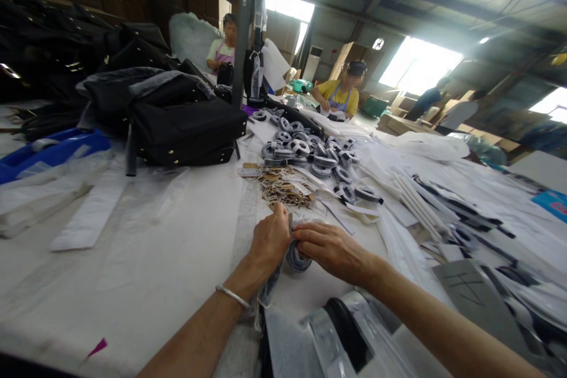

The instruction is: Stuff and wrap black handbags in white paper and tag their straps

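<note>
My left hand is closed in a fist-like pinch on a grey strap, and part of that strap hangs down below the wrist. The strap's other part is wound into a coil wrapped in thin plastic. My right hand curls its fingers over the top of this coil from the right side. Both hands are close together above the white table. Just beyond them lies a heap of brown hang tags with white strings. Farther back is a pile of similar coiled straps.
Black bags are stacked at the left beside a blue plastic item. A post rises behind them. White plastic sleeves and straps cover the right side. Near me is a plastic-wrapped black item. Co-workers sit farther back.
</note>
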